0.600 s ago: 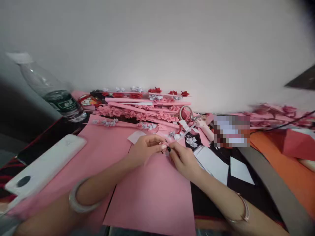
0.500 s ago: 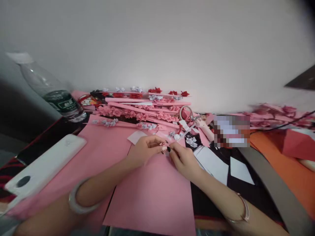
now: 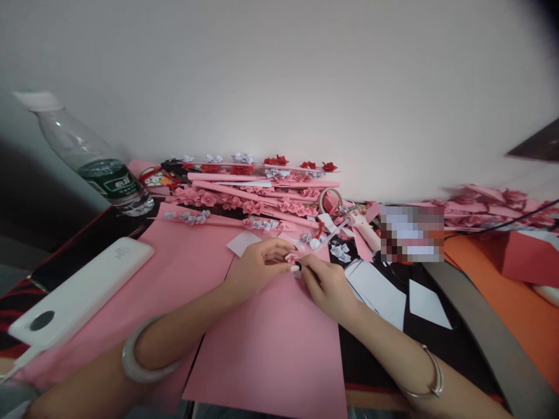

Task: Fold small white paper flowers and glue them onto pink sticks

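Note:
Between my two hands is a small pink paper flower [image 3: 291, 258]. My left hand [image 3: 255, 265] pinches it from the left, thumb and fingers closed around it. From the other side my right hand [image 3: 325, 285] grips its edge, with finger and thumb pressed together. Both hands are over a large pink paper sheet [image 3: 271, 349]. A white paper flower [image 3: 340, 252] lies just beyond my right hand, near a glue gun [image 3: 364, 228]. White paper pieces [image 3: 378, 291] rest to the right of that hand.
Rolled pink paper and rows of paper flowers [image 3: 248, 203] line the wall. At left stand a water bottle [image 3: 105, 169] and a white power bank [image 3: 82, 291]. A tape roll [image 3: 329, 201] sits at the back. Orange paper [image 3: 493, 279] and a grey strip [image 3: 476, 326] are at right.
My fingers have shifted slightly around the pink paper flower, and more of its petals show now. Both arms stay in nearly the same place.

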Action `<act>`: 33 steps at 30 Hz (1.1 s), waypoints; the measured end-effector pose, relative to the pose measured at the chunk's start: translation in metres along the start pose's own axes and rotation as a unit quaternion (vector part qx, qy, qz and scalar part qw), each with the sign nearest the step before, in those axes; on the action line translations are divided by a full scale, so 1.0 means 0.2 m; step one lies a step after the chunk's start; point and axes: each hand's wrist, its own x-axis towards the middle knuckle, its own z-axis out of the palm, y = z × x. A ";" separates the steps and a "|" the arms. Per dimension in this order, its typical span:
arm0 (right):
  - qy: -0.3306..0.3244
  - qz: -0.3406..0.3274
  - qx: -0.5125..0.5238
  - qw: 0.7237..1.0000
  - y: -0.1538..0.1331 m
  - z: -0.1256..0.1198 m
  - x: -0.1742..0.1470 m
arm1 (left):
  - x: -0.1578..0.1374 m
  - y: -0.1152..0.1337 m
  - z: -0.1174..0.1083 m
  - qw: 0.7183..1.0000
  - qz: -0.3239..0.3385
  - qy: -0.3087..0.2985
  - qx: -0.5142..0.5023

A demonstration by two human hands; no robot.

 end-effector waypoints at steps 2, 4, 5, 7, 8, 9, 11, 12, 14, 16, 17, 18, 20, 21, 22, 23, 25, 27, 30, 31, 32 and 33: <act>0.003 0.000 -0.002 1.000 0.00 0.00 0.00 | 0.00 0.00 0.00 1.000 0.004 0.004 0.018; 0.005 0.001 0.002 1.000 0.00 0.00 0.00 | -0.01 0.00 0.00 0.999 0.010 0.009 0.038; 0.005 0.002 0.006 1.000 0.00 0.00 0.00 | -0.01 0.00 0.00 0.999 0.013 0.013 0.045; 0.012 0.004 0.015 1.000 0.00 0.00 0.00 | 0.00 0.00 0.00 0.998 0.019 0.024 0.049; 0.019 0.005 0.018 1.000 0.00 0.00 0.00 | 0.00 0.00 0.00 0.998 0.020 0.028 0.048; 0.027 0.006 0.020 0.999 0.00 -0.01 0.00 | 0.00 0.00 0.00 0.998 0.021 0.029 0.048; 0.042 0.008 0.022 0.999 0.00 -0.01 -0.01 | 0.00 0.00 0.00 0.998 0.021 0.021 0.050; 0.044 0.010 0.022 0.999 0.00 0.00 -0.01 | 0.00 0.00 0.00 0.998 0.020 0.014 0.052; 0.046 0.011 0.022 0.999 0.00 0.00 -0.01 | 0.00 0.00 0.00 0.998 0.021 0.003 0.055; 0.047 0.010 0.021 0.999 0.00 0.00 0.00 | 0.00 0.00 0.00 0.998 0.022 -0.005 0.050; 0.048 0.011 0.021 0.999 0.00 0.00 0.00 | 0.00 0.00 0.00 0.999 0.022 -0.008 0.045; 0.048 0.012 0.021 0.999 0.00 0.00 0.00 | 0.00 0.00 0.00 0.999 0.020 -0.011 0.037; 0.049 0.016 0.023 0.998 0.00 0.00 0.00 | 0.00 -0.01 0.00 1.000 0.012 -0.016 0.016; 0.050 0.018 0.024 0.998 0.00 0.00 0.00 | 0.00 -0.01 0.00 1.000 0.007 -0.018 0.005; 0.050 0.020 0.026 0.998 0.00 0.00 0.00 | 0.01 -0.01 0.00 1.000 0.002 -0.020 -0.007; 0.051 0.022 0.028 0.998 0.00 0.00 0.00 | 0.01 -0.01 0.00 1.000 -0.001 -0.020 -0.016; 0.052 0.025 0.033 0.998 0.00 -0.01 -0.01 | 0.01 -0.01 -0.01 1.000 -0.001 -0.014 -0.023; 0.059 0.025 0.028 0.998 -0.01 -0.01 -0.01 | 0.02 -0.01 -0.01 1.000 0.001 0.000 -0.013; 0.087 0.020 0.009 0.996 -0.01 -0.02 -0.02 | 0.02 0.00 -0.02 1.000 -0.006 0.025 0.003; 0.100 0.018 0.002 0.995 -0.01 -0.02 -0.02 | 0.02 0.01 -0.02 0.999 -0.011 0.034 0.002; 0.114 0.015 -0.005 0.993 -0.01 -0.03 -0.02 | 0.02 0.01 -0.02 0.999 -0.015 0.044 0.001; 0.129 0.013 -0.012 0.992 -0.01 -0.04 -0.02 | 0.02 0.01 -0.02 0.998 -0.017 0.053 0.002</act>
